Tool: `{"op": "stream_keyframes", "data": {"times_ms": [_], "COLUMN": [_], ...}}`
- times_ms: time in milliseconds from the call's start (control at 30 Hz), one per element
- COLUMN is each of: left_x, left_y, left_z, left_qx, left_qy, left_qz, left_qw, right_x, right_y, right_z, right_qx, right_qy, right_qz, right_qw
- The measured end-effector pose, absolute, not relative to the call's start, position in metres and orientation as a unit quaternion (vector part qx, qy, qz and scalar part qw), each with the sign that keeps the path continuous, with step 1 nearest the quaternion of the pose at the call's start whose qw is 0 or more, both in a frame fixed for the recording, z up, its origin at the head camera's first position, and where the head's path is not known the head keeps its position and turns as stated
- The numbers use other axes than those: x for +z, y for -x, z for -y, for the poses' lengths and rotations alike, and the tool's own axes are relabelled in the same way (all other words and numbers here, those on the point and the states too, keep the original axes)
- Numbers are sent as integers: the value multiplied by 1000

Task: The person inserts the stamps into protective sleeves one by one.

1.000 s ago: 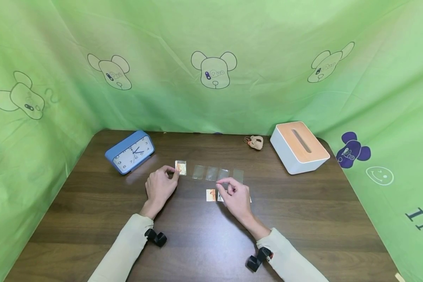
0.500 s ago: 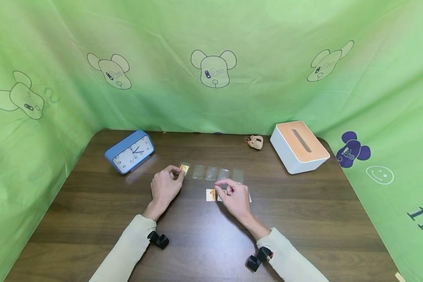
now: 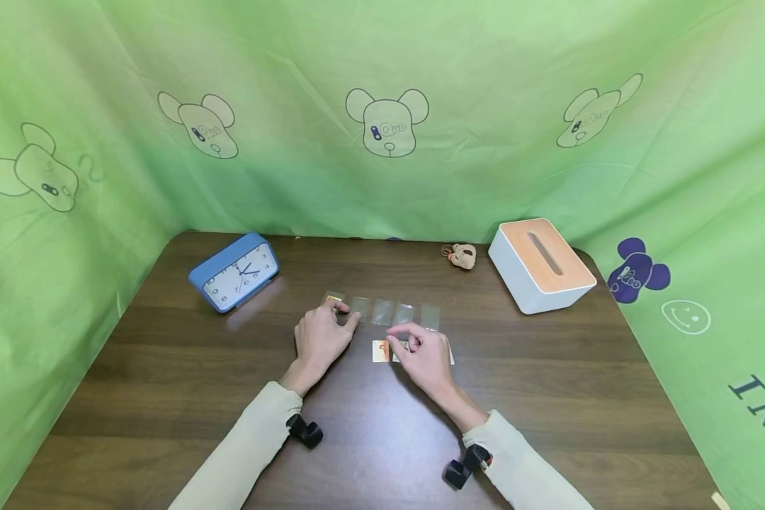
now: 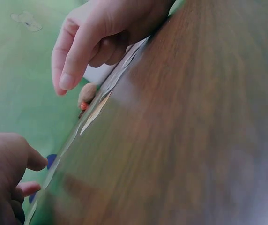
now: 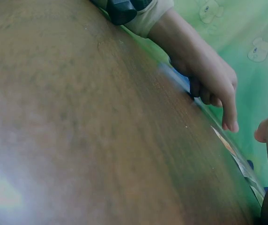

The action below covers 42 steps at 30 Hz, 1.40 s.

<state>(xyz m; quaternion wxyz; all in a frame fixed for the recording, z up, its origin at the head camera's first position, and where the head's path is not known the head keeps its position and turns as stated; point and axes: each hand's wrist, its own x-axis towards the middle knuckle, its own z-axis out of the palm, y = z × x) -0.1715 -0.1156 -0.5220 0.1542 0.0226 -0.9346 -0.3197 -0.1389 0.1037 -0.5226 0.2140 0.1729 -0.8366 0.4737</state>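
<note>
My left hand [image 3: 324, 336] hovers at the left end of a row of small clear plastic sleeves [image 3: 383, 312], thumb and index finger apart. A small picture card [image 3: 331, 299] shows in the leftmost sleeve, partly behind my fingers. In the left wrist view, my left hand [image 4: 5, 173] has a gap between thumb and finger. My right hand [image 3: 426, 354] hangs over a lower row of cards, its thumb and index finger bent towards each other with nothing visible between them. An orange picture card [image 3: 380, 351] lies left of it; other cards are mostly hidden beneath it.
A blue alarm clock [image 3: 236, 273] stands at the back left of the wooden table [image 3: 382, 439]. A small beige trinket [image 3: 463, 256] and a white tissue box with a wooden lid [image 3: 544, 265] stand at the back right. Green cloth [image 3: 382, 191] hangs behind.
My left hand has shifted right, away from the leftmost card and sleeve, after pinching them. That sleeve now lies nearer the others. The right hand has hardly moved.
</note>
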Motion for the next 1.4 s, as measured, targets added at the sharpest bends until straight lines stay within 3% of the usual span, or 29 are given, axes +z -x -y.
{"op": "stream_keyframes", "data": {"times_ms": [300, 633, 767, 1033, 1400], "left_x": [-504, -520, -509, -497, -499], "left_y": [165, 166, 157, 153, 157], "left_z": [108, 126, 129, 126, 130], "left_qx": [-288, -288, -297, -296, -331], "left_qy": [-48, -32, -26, -28, -28], "left_qz": [950, 951, 948, 952, 941], "left_qw": [107, 109, 114, 78, 62], "right_x": [-523, -518, -516, -513, -512], "right_y": [139, 137, 137, 135, 135], "right_z": [-104, -106, -106, -106, -107], "right_qx": [463, 386, 358, 318, 332], "right_qy": [-175, -182, -171, -163, -165], "right_qz": [845, 888, 904, 925, 921], "right_qw": [203, 172, 163, 125, 119]}}
